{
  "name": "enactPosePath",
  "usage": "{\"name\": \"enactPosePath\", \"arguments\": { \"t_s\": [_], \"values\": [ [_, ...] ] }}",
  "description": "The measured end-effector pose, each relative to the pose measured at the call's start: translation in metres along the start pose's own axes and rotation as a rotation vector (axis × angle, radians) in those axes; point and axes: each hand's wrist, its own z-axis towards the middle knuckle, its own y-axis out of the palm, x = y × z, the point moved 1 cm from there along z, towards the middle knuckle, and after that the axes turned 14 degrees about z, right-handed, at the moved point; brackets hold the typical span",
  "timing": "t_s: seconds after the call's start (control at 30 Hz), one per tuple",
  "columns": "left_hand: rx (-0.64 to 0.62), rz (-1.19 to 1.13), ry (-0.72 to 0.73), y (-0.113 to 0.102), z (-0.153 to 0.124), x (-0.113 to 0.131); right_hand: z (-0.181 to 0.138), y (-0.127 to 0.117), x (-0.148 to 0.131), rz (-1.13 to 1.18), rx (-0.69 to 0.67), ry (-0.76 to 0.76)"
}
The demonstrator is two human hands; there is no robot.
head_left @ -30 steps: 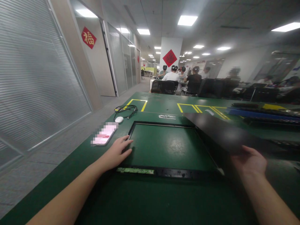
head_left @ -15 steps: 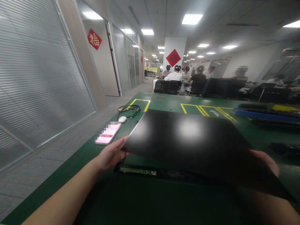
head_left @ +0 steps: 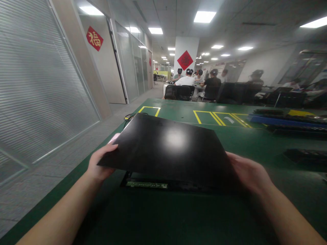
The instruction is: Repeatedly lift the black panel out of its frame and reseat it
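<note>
Between my hands is a glossy black flat panel (head_left: 158, 146), which looks like a display screen, held tilted above the green table (head_left: 122, 217). My left hand (head_left: 102, 161) grips its left edge, thumb on top and fingers underneath. At the right edge, my right hand (head_left: 251, 172) is closed on the panel; its fingertips are hidden behind it. Below the panel lies a dark frame with a narrow green circuit board (head_left: 146, 185) along its near side. Most of that frame is covered by the panel.
A phone (head_left: 114, 137) and a coiled black cable (head_left: 130, 116) are partly hidden beyond the panel's left side. Yellow tape (head_left: 203, 111) marks the far table. Dark parts and a blue strip (head_left: 281, 121) lie at right. Several people sit at tables behind.
The panel has moved left with both hands, now covering most of the phone and cable. My right hand shows more fully beside it. The view has shifted slightly.
</note>
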Motion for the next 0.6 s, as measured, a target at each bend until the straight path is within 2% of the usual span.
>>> {"name": "enactPosePath", "arguments": {
  "t_s": [0.1, 0.23, 0.47, 0.6],
  "values": [
    [0.022, 0.002, 0.054, 0.001, -0.002, 0.006, 0.001, -0.003, 0.002, -0.026, -0.023, -0.038],
    [0.014, 0.036, 0.106, 0.005, -0.003, 0.006, 0.0, -0.001, -0.001, -0.034, 0.027, -0.096],
    [-0.06, 0.167, 0.126, 0.013, 0.002, -0.011, 0.007, -0.009, -0.003, -0.271, 0.152, -0.196],
    [-0.122, 0.175, 0.087, 0.01, 0.007, -0.02, 0.012, -0.017, -0.001, -0.34, 0.191, -0.212]
  ]
}}
